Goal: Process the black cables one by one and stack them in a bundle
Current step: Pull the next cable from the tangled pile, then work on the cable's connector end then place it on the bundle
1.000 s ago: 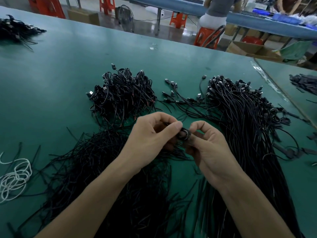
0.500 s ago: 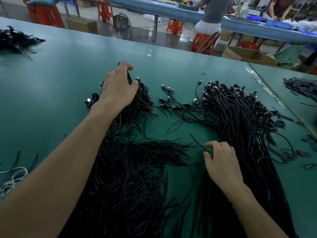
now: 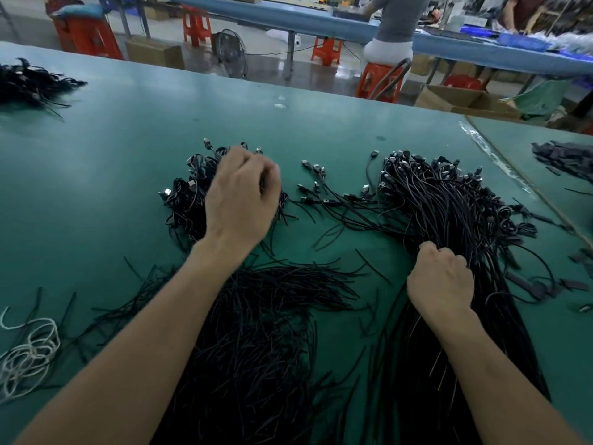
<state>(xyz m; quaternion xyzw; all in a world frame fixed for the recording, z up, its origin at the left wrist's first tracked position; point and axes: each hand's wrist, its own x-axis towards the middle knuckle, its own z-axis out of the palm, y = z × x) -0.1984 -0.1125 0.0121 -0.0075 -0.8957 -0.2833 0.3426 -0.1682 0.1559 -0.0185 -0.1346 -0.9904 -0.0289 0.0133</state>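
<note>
Since half a second ago, the right hand [image 3: 439, 279] has slid rightward and curled its fingers round strands of the unsorted cable pile [image 3: 449, 203], gripping them; farther off, the left hand [image 3: 242, 194] has lifted off the finished bundle [image 3: 189, 200], fingers loosely curled, seemingly empty (motion-blurred). The finished bundle is sizeable, yet the unsorted cable pile looks larger: midway at best

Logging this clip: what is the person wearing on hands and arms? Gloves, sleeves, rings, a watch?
Nothing visible. The left hand and right hand are bare: no gloves, rings or tape. Neither wrist carries a watch or band, and the left forearm and right forearm are uncovered to the picture's edge, so no sleeve shows.
</note>
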